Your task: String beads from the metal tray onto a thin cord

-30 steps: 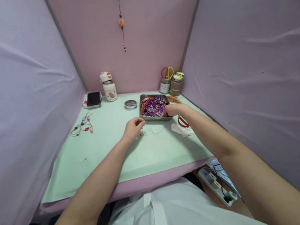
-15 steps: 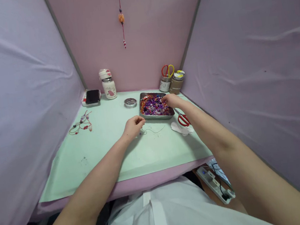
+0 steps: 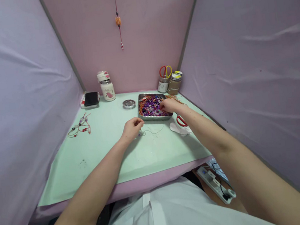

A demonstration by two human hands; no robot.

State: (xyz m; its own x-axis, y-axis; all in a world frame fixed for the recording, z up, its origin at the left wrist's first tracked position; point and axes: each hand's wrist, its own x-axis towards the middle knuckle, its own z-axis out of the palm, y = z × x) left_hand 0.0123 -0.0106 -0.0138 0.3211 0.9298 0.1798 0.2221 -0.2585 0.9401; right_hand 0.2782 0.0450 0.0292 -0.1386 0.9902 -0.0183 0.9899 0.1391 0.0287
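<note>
Head view: from my remote seat I see right hand (image 3: 169, 105) over right part of metal tray (image 3: 156, 118), fingers bent down to beads (image 3: 150, 106); beads lie under fingertips and spread left of them. Can't tell if fingertips pinch one. Left hand (image 3: 132, 128) just off tray's near left corner, fingers curled, thumb and index tips close; I can't tell if pinching anything. Thin cord (image 3: 154, 132) on green mat (image 3: 155, 157), below and right of left fingertips. Red-handled scissors (image 3: 181, 121) beside right forearm.
</note>
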